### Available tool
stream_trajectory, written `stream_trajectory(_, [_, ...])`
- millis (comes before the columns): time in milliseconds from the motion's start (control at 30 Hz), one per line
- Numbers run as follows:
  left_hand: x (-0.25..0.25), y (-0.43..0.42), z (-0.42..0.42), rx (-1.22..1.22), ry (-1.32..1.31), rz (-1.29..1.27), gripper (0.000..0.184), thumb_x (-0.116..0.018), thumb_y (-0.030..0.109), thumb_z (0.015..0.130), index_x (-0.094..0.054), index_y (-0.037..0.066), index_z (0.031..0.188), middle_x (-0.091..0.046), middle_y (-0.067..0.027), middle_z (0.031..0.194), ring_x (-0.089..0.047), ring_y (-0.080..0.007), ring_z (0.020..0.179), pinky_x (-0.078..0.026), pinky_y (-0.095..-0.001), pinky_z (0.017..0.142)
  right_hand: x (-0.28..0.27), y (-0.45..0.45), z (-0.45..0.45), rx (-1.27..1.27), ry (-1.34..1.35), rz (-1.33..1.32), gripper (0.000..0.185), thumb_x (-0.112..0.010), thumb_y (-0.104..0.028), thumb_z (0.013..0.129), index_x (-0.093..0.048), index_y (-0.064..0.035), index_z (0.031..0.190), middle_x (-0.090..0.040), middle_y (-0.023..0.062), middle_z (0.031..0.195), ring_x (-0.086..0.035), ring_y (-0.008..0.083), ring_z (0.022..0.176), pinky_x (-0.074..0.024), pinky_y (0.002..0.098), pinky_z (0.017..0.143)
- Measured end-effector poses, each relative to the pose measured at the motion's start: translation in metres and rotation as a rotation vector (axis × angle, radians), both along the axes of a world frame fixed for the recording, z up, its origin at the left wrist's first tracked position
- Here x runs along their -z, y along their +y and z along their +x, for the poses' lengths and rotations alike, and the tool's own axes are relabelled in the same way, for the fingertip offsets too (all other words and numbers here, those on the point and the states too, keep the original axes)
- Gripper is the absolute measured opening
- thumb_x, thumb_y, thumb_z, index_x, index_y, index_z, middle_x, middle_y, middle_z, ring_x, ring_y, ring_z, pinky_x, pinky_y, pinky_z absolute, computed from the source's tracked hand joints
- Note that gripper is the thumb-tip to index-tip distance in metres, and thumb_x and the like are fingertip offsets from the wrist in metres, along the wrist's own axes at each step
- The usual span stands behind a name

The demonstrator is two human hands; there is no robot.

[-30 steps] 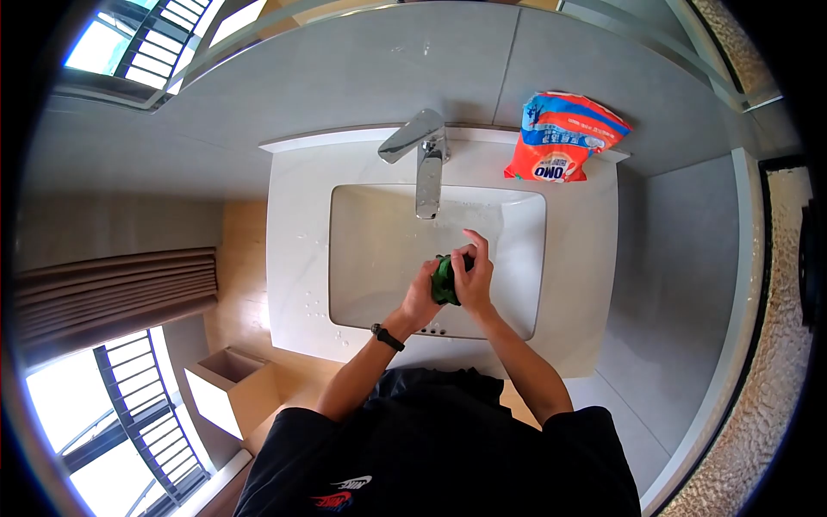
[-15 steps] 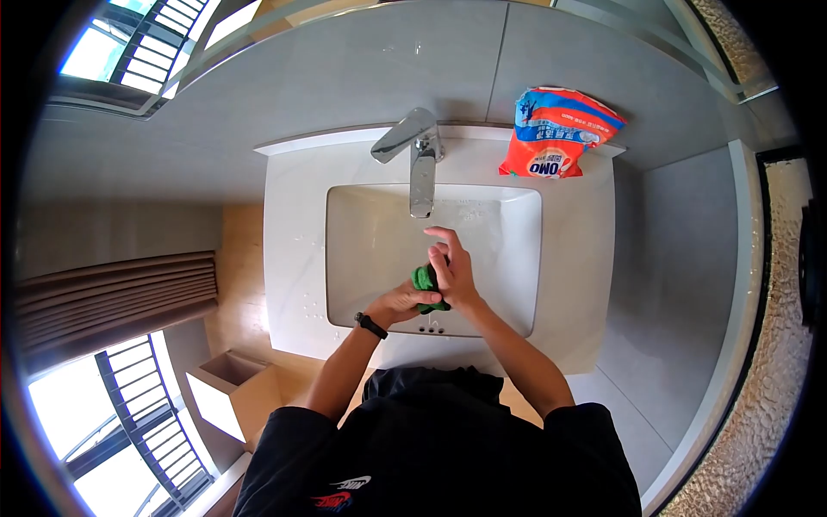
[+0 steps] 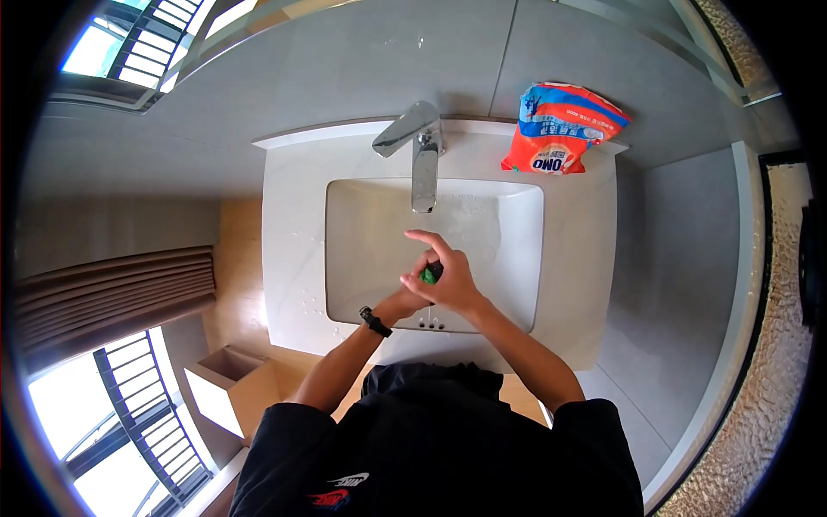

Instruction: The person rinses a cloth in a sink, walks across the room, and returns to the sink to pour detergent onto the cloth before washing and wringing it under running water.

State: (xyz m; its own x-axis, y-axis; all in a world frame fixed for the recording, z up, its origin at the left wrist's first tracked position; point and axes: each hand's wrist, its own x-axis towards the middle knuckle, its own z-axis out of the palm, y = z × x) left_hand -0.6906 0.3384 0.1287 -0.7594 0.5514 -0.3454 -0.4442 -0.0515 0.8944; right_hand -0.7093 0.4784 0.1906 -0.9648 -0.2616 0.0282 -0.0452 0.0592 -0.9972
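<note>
Above the white sink basin [image 3: 362, 250], both hands are together around a small bunched green cloth [image 3: 428, 276], with a dark patch beside it. My left hand [image 3: 407, 302] is closed around the cloth from below and is partly covered by the other hand. My right hand [image 3: 452, 280] lies over it, thumb and fingers curled round the cloth, the index finger pointing out to the left. Most of the cloth is hidden, so its exact kind does not show. A chrome faucet [image 3: 424, 177] reaches over the basin just beyond the hands.
On the counter's back right corner stands a red and blue OMO detergent bag [image 3: 564, 129]. Water drops dot the pale countertop [image 3: 293, 198] on the left. An open box-like bin [image 3: 228, 379] is on the floor at lower left, near a window.
My right hand has turned over and closed further across the cloth, hiding more of it. The cloth is now bunched smaller between the hands.
</note>
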Motion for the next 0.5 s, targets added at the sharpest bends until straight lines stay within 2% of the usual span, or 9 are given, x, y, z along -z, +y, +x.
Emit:
stream_trajectory(33, [-0.005, 0.008, -0.001, -0.041, -0.070, -0.088, 0.044, -0.067, 0.009, 0.075, -0.045, 0.008, 0.113, -0.049, -0.0024, 0.108, -0.047, -0.0121, 0.099, -0.041, -0.0281, 0.085, 0.001, 0.001, -0.003, 0.001, -0.046, 0.034, 0.054, -0.070, -0.013, 0.073, -0.048, -0.0064, 0.122, -0.062, 0.0015, 0.062, -0.057, 0.0100, 0.057, -0.0451, 0.0237, 0.060])
stream_trajectory(67, [-0.009, 0.013, -0.003, -0.062, -0.104, -0.133, 0.043, -0.066, 0.009, 0.075, -0.045, 0.007, 0.112, -0.049, -0.0025, 0.107, -0.047, -0.0123, 0.099, -0.041, -0.0280, 0.085, 0.005, 0.000, -0.005, 0.002, -0.047, 0.035, 0.054, -0.070, -0.013, 0.073, -0.048, -0.0064, 0.122, -0.062, 0.0015, 0.062, -0.057, 0.0100, 0.057, -0.0451, 0.0237, 0.060])
stream_trajectory(133, [-0.017, 0.022, -0.007, -0.068, -0.108, -0.197, 0.042, -0.065, 0.007, 0.074, -0.045, 0.007, 0.111, -0.049, -0.0028, 0.106, -0.047, -0.0125, 0.098, -0.041, -0.0281, 0.084, 0.012, -0.003, -0.010, 0.043, -0.116, -0.115, 0.039, -0.066, -0.006, 0.076, -0.054, -0.0053, 0.114, -0.051, -0.0025, 0.049, -0.049, 0.0048, 0.045, -0.0373, 0.0201, 0.048])
stream_trajectory(300, [-0.024, 0.026, -0.013, -0.007, 0.008, -0.288, 0.043, -0.062, 0.004, 0.072, -0.045, 0.006, 0.111, -0.049, -0.0038, 0.104, -0.048, -0.0131, 0.095, -0.042, -0.0286, 0.080, 0.013, 0.003, -0.013, -0.009, -0.262, -0.223, 0.034, -0.062, -0.001, 0.078, -0.055, -0.0046, 0.111, -0.038, -0.0066, 0.047, -0.038, 0.0014, 0.042, -0.0289, 0.0189, 0.043])
stream_trajectory(433, [-0.018, 0.027, -0.006, 0.017, -0.114, -0.180, 0.044, -0.061, 0.003, 0.070, -0.044, 0.005, 0.111, -0.049, -0.0041, 0.102, -0.048, -0.0134, 0.092, -0.043, -0.0292, 0.076, 0.019, 0.005, -0.013, -0.055, -0.245, -0.200, 0.035, -0.063, -0.002, 0.078, -0.056, -0.0050, 0.112, -0.030, -0.0082, 0.048, -0.028, 0.0011, 0.043, -0.0240, 0.0198, 0.043])
stream_trajectory(500, [-0.012, 0.026, -0.005, 0.021, -0.143, -0.153, 0.045, -0.061, 0.003, 0.069, -0.044, 0.005, 0.111, -0.049, -0.0042, 0.102, -0.048, -0.0135, 0.091, -0.043, -0.0293, 0.075, 0.015, 0.007, -0.013, -0.062, -0.233, -0.179, 0.036, -0.063, -0.002, 0.077, -0.056, -0.0054, 0.112, -0.029, -0.0083, 0.048, -0.026, 0.0012, 0.043, -0.0236, 0.0201, 0.044])
